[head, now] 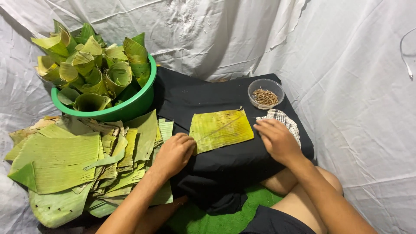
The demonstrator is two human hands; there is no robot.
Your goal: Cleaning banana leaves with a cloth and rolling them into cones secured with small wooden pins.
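1. From the head view, my left hand rests knuckles-up at the left edge of a flat rectangular leaf piece. Its fingers are curled under, and their tips touch or pinch that edge; I cannot tell which.
2. My right hand lies palm down, fingers loosely together, just beside the leaf piece's right edge, partly over a checked cloth. It holds nothing that I can see.
3. The leaf piece lies flat on the black cloth, near the middle, yellow-green with a fine grain running along its length.
4. I judge it very light, thin and floppy, likely to split along that grain if pulled across it. A gentle hold at both short ends or at a corner looks safest.
5. Its upper edge is a little ragged, and the near edge looks straight.
6. To the left, touching the black cloth, sits a loose pile of cut leaves, and behind it a green basin full of rolled leaf cones.
7. A small clear bowl of thin sticks stands near the far right corner.
8. Open room lies on the black cloth above and below the leaf piece. White sheeting surrounds it all.
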